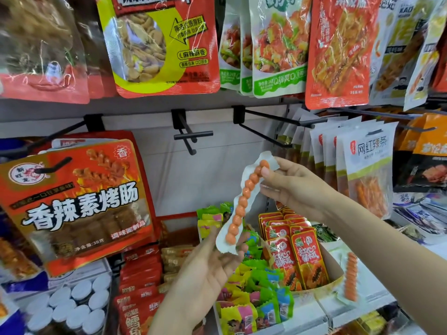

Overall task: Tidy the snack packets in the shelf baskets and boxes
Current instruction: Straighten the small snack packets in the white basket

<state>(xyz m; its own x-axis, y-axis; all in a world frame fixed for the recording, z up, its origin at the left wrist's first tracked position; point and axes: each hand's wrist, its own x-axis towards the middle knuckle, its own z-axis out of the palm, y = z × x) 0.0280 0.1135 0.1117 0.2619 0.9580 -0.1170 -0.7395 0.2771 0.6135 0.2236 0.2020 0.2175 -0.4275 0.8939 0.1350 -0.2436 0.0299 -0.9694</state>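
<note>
The long clear packet of orange balls [244, 201] hangs in the air before the shelf, above the box of papaya packets [306, 259]. The right hand [294, 184] pinches its top end; the left hand [212, 269] pinches its bottom end. It looks light, thin and floppy, its film probably slick, so the flat sealed ends seem the surest places to take hold. A matching strip [350, 276] lies on the shelf at right.

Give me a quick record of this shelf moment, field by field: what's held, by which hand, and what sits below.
held item: sausage-bead strip packet, tilted
right hand: pinches its top end
left hand: fingers at its bottom end
below: box of papaya packets, green and yellow sweets
matching strip: lying on the shelf to the right
empty hook: above
</note>
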